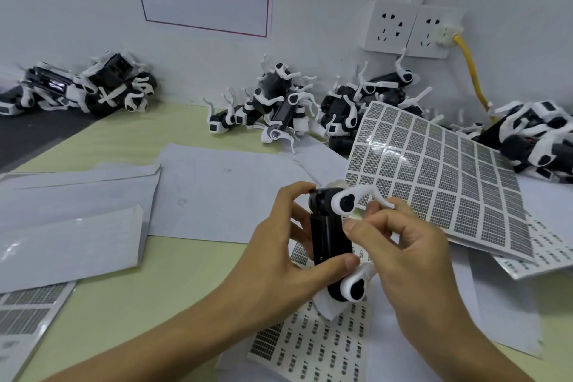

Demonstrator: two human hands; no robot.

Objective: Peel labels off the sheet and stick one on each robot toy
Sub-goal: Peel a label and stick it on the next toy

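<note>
Both hands hold one black-and-white robot toy [331, 236] above the table [192, 273]: the left hand [279, 260] grips its body, the right hand [400, 248] pinches at its side. A label sheet [440, 177] lies just behind; further robot toys [273, 108] are heaped along the wall.

2 bare forearms enter from the bottom edge, with no sleeve, watch or bracelet on the stretch in view. The left hand [279, 254] and right hand [403, 257] wear no gloves or rings. The fingernails are short, plain and unpainted.
</note>
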